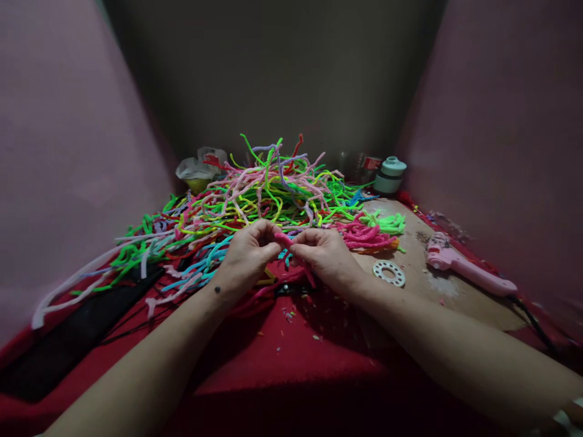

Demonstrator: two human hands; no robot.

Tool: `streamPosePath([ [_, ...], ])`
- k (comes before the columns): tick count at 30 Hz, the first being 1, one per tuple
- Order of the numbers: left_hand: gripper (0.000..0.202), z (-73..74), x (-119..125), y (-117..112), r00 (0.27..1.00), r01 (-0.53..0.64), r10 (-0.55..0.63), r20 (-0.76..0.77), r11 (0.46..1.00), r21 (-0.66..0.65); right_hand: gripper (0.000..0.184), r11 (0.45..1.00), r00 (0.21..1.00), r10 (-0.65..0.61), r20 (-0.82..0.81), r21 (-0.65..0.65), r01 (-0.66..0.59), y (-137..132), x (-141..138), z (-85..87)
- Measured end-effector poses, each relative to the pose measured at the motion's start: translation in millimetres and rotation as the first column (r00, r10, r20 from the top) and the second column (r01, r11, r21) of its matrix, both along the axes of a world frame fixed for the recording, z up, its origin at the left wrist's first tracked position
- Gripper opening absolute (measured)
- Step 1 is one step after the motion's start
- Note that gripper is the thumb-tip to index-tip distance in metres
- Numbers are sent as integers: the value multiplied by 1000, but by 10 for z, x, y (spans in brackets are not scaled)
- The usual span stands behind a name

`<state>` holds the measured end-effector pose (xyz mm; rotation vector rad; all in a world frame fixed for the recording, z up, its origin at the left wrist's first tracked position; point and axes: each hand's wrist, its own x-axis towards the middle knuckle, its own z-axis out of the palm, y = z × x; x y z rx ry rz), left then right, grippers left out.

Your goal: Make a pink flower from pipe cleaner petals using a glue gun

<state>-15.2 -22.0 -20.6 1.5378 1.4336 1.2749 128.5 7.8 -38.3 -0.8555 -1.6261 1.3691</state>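
My left hand and my right hand meet in the middle of the view, both pinched on a pink pipe cleaner stretched between their fingertips. Its tail trails down under my right hand. Right behind the hands lies a big tangled heap of pipe cleaners in green, yellow, pink, lilac and blue. A bundle of pink curled pieces and a bundle of green pieces lie just right of my right hand.
A pink glue gun lies at the right on a worn board, its cord running to the front right. A white perforated ring sits near my right wrist. A mint-lidded jar and a plastic bag stand at the back. Red cloth covers the surface.
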Motion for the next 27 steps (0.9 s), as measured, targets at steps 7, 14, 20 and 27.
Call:
streamPosePath([
  [7,7,14,29,1,997,10,-7,-72,999,37,14,999,998,41,50,4,-41,22,5,-37],
  [14,7,30,35,-5,998,15,-14,-68,1000,23,9,997,997,55,-62,-53,-58,-1,-26,-64],
  [20,8,73,51,-39,999,27,-24,25,992,-120,7,982,982,86,-168,-154,-112,-36,-39,-80],
  [27,11,33,-16,-25,978,144,-107,181,968,-204,8,946,962,166,-215,-241,-217,-13,-47,-88],
])
